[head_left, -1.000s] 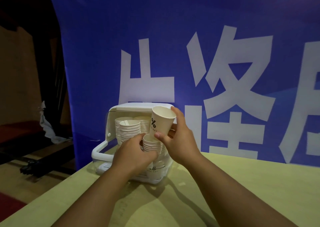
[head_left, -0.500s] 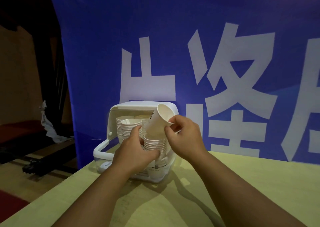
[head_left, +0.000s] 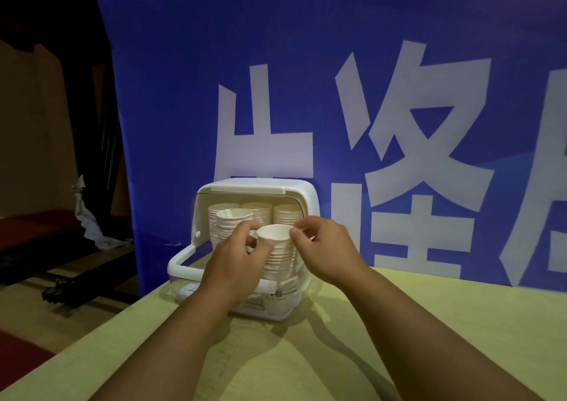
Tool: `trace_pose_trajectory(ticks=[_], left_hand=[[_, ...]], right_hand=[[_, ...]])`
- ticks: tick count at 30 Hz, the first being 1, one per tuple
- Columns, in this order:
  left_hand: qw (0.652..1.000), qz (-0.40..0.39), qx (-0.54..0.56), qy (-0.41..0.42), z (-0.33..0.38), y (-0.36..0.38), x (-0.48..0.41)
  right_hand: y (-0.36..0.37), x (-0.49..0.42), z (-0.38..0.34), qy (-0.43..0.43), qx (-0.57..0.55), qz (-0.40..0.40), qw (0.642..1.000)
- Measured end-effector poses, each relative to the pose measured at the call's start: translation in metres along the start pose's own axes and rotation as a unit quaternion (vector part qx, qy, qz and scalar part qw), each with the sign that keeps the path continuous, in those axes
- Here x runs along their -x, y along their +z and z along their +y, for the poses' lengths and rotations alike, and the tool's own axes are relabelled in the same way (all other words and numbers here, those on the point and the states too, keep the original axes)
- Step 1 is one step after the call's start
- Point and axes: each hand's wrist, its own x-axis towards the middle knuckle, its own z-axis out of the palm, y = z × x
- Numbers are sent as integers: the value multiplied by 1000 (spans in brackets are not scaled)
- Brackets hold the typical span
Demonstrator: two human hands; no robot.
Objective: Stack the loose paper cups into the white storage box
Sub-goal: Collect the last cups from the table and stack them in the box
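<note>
Over the near table both forearms reach forward: the left hand curls round the front stack to steady it, while the right hand pinches the rim of the top cup, seated in that stack at the open front of the white storage box. Press it crooked and the rim may crumple, or the stack could topple into the rear stacks behind.

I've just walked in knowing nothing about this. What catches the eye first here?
A huge blue banner with white characters fills the back. In front of it, on the yellowish table, stands an open white storage box packed with paper cup stacks. At its mouth the left hand holds the front stack while the right hand pinches the rim of the top cup.
</note>
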Motion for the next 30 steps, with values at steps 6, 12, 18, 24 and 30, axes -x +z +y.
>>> trace_pose_trajectory(ticks=[6, 12, 18, 24, 30], left_hand=[[999, 32, -25, 3, -1, 1, -4], [999, 50, -10, 6, -2, 4, -5], [998, 56, -5, 6, -5, 9, -7], [996, 87, -34, 1, -6, 9, -7], [985, 155, -66, 27, -5, 3, -13]], right_hand=[[11, 0, 6, 12, 15, -1, 1000], [19, 1, 6, 10, -6, 11, 1000], [22, 5, 2, 2, -21, -14, 1000], [23, 9, 5, 5, -18, -68, 997], [16, -2, 7, 19, -27, 69, 997]])
